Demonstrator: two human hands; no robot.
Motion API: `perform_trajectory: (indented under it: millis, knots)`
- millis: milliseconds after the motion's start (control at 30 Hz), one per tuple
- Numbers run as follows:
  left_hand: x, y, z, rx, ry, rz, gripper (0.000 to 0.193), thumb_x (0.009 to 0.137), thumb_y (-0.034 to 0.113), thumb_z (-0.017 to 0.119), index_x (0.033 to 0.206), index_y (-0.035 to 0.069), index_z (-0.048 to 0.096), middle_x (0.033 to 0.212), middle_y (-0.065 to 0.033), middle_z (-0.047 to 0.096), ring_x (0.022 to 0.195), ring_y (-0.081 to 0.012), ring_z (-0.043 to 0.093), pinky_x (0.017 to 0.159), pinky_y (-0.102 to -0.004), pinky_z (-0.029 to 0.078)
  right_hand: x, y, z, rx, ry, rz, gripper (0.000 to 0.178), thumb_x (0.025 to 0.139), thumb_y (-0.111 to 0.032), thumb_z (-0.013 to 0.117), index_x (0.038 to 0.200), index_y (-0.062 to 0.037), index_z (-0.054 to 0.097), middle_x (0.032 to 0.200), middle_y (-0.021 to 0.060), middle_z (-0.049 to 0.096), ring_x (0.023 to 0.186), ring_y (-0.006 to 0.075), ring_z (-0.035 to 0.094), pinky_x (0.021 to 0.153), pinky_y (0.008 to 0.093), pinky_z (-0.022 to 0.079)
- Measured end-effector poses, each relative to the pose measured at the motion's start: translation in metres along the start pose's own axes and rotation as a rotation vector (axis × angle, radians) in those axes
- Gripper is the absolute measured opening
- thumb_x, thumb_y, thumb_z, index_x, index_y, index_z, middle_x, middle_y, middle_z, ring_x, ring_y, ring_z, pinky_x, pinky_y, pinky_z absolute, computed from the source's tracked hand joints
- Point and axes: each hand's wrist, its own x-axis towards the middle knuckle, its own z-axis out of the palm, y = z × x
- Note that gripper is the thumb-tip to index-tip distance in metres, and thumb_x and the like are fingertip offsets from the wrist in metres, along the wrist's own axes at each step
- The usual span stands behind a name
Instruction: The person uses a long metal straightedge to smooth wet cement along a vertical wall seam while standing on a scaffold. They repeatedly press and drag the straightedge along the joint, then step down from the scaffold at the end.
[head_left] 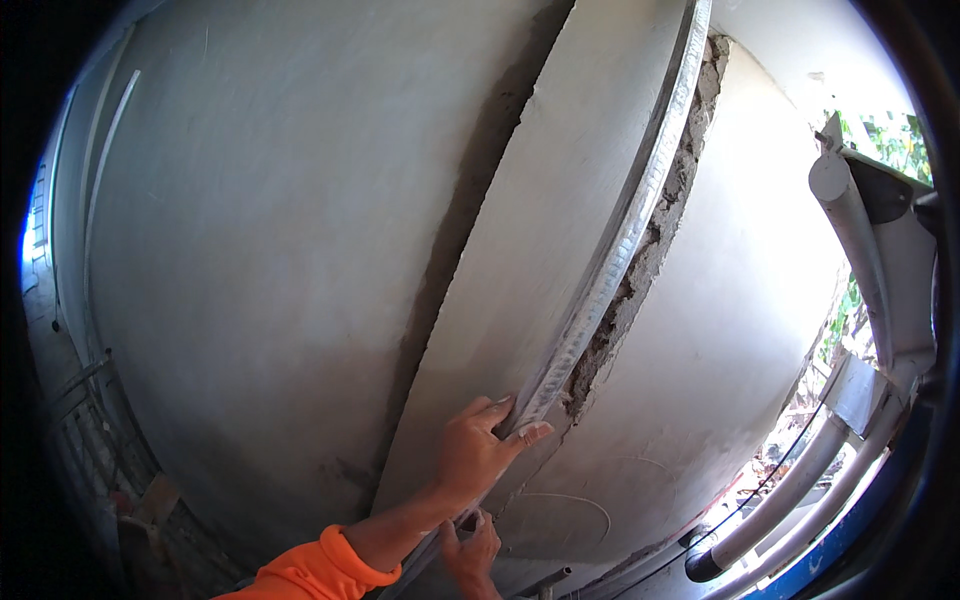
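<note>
A long, narrow galvanised metal bar [628, 225] runs at a slant up the grey plastered wall [280, 220], its top leaving the picture. My left hand [478, 455], with an orange sleeve [318, 568] at its forearm, is closed around the lower part of the bar, thumb on the right side and fingers on the left. Just below it, my right hand [473, 555] grips the same bar nearer its bottom; some of its fingers are hidden. Beside the bar's right edge, a strip of rough, broken mortar [640, 270] lies exposed.
A raised plaster band with a jagged edge [480, 220] runs left of the bar, above a darker groove. Thick pale pipes [785, 500] and a black cable [765, 480] stand at the right. Railings and clutter [95, 430] lie at the far left. A short pipe end [553, 578] shows low down.
</note>
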Motion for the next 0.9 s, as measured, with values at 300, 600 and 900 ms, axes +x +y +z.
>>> perform_trajectory:
  millis: [300, 600, 900]
  knots:
    - [0.004, -0.007, 0.002, -0.135, -0.017, 0.008, 0.072, 0.090, 0.046, 0.083, 0.138, -0.003, 0.065, 0.102, -0.0164, 0.067, 0.086, -0.0293, 0.067, 0.078, -0.0390, 0.055, 0.013, -0.012, -0.003, 0.017, 0.007, 0.033, 0.044, 0.083, -0.030, 0.088, 0.107, -0.0006, 0.065, 0.096, 0.0171, 0.067, 0.088, 0.0365, 0.068, 0.078, 0.0472, 0.053]
    - [0.012, -0.010, -0.004, 0.064, 0.096, 0.251, 0.056, 0.087, 0.030, 0.087, 0.127, -0.006, 0.068, 0.105, -0.0184, 0.067, 0.091, -0.0336, 0.069, 0.081, -0.0401, 0.056, 0.038, -0.016, 0.012, -0.067, 0.106, 0.022, 0.044, 0.086, -0.035, 0.084, 0.106, -0.0017, 0.064, 0.097, 0.0181, 0.064, 0.091, 0.0399, 0.065, 0.078, 0.0502, 0.051]
    - [0.040, -0.002, 0.003, 0.239, 0.085, 0.351, 0.062, 0.091, 0.036, 0.082, 0.132, -0.008, 0.064, 0.101, -0.0199, 0.064, 0.086, -0.0346, 0.065, 0.078, -0.0423, 0.054, 0.049, -0.011, 0.010, -0.122, -0.033, 0.092, 0.047, 0.087, -0.042, 0.080, 0.104, -0.0023, 0.063, 0.099, 0.0180, 0.064, 0.095, 0.0419, 0.064, 0.080, 0.0542, 0.052]
